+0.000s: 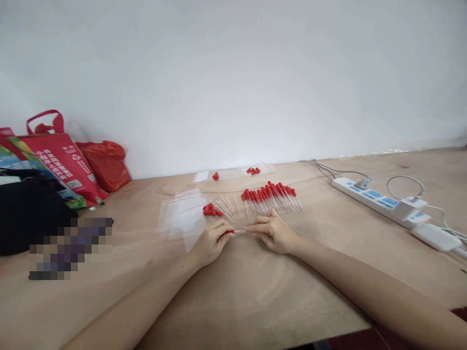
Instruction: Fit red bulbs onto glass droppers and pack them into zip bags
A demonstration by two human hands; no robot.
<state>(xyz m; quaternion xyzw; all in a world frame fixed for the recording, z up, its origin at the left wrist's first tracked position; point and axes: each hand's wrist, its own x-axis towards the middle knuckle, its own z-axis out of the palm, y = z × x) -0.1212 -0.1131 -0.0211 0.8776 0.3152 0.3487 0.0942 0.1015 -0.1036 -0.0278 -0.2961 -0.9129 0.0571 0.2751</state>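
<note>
Head view: fingers [263, 227] pinch red bulb [231, 232], slender tube [240, 232].

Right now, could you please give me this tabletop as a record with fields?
Left hand: holds a red bulb at one end of a clear tube
Right hand: holds the tube's other end
Red-topped tubes: in a row beyond the right hand
Loose red bulbs: piled beyond the left hand
Bare tubes: between that pile and the row
Plastic sleeves: overlapping, left of the pile
Power strip: at right

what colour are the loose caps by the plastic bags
Red; the caps show best in the head view.
</note>
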